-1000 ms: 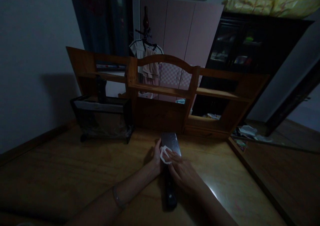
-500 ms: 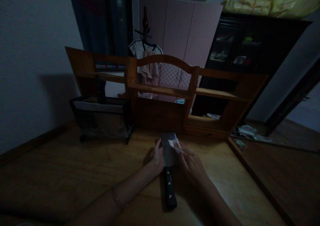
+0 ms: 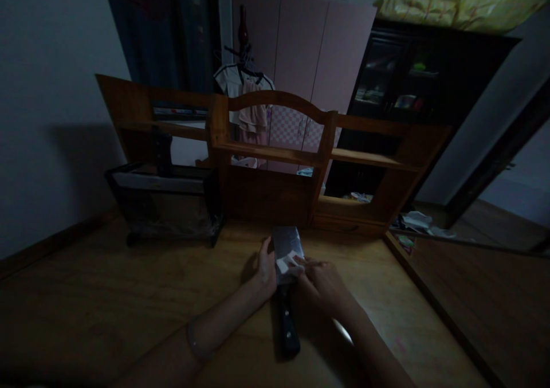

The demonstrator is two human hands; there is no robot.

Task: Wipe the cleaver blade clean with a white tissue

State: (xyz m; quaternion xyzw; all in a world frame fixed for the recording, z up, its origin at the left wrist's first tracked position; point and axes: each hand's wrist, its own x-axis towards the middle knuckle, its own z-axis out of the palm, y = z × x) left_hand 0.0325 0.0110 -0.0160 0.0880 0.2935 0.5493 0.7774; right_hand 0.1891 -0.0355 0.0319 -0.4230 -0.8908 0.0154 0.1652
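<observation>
A cleaver (image 3: 283, 240) with a broad metal blade and a black riveted handle points away from me above the wooden table. My left hand (image 3: 266, 270) grips the blade along its left edge, with some fingers hidden behind it. Pinched in my right hand (image 3: 320, 282) is a white tissue (image 3: 290, 262), pressed on the blade's face near the handle end. Nobody's hand is on the black handle, which extends toward me.
A black knife rack (image 3: 167, 204) with a dark-handled knife upright in it stands at the left. Behind the cleaver rises a wooden shelf unit (image 3: 270, 156). A raised wooden edge (image 3: 433, 302) borders the table at the right.
My right hand has moved the tissue down the blade, toward the handle and slightly left. My left hand keeps its hold on the blade. The whole view has shifted a little.
</observation>
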